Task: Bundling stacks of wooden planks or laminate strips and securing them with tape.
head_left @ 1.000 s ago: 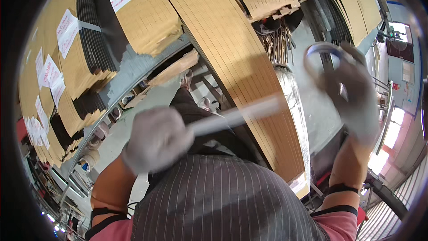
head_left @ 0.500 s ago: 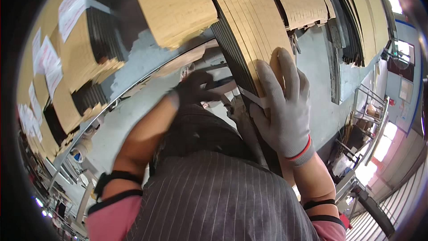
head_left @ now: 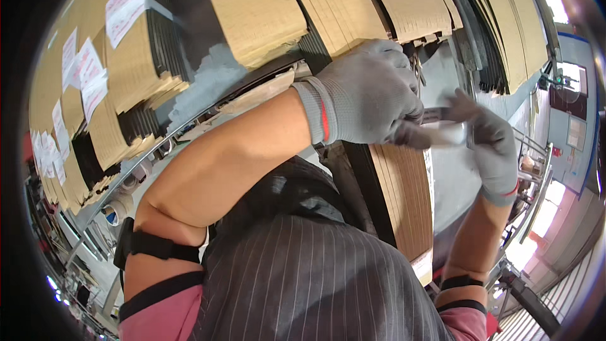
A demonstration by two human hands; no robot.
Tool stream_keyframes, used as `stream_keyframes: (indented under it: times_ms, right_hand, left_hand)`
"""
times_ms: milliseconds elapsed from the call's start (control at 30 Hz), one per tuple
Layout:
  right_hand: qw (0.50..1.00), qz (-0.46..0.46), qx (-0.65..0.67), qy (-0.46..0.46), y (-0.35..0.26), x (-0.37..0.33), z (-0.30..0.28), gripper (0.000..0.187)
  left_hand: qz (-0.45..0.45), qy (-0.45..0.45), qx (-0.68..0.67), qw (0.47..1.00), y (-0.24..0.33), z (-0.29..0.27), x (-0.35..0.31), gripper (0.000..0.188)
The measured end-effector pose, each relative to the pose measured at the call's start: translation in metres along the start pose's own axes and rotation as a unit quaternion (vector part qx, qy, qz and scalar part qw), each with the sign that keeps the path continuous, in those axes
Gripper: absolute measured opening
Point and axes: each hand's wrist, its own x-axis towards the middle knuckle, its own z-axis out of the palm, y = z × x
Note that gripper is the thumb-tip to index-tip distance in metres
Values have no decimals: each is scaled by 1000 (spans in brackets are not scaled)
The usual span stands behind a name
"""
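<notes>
A thin pale strip (head_left: 442,134), probably tape or a label though blurred, is pinched between the closed fingers of the gloved left hand (head_left: 369,91) and right hand (head_left: 489,145), and is judged light, limp, best held at its ends.

One head-worn fisheye looks steeply down, close over the gloved hands – cardboard stacks (head_left: 265,12) toward twelve o'clock

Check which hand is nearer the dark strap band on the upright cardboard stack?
Left. The left hand is right above the dark strap band; the right hand is off to its right.
</notes>
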Motion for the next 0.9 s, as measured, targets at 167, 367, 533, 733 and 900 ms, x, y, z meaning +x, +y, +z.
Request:
stream_keyframes:
  times_ms: [167,367,533,733,900]
  right_hand:
    - [839,17,-540,-62,83,28,29,32]
    - [961,52,-263,71,63,9,14,10]
    - [953,-81,-286,-49,-44,-24,20,9]
    - [935,-52,-350,28,-10,1,-41,12]
    - [965,-98,-63,-237,159,75,31,31]
  left_hand:
    - [85,21,204,975,-10,4,-3,43]
    - [96,-15,39,994,112,86,-2,11]
    - [-292,53,-163,941,81,-16,-19,25]
    - [-266,64,-83,958,65,-55,-130,18]
    - [-456,56,-501,733,-40,68,-114,30]
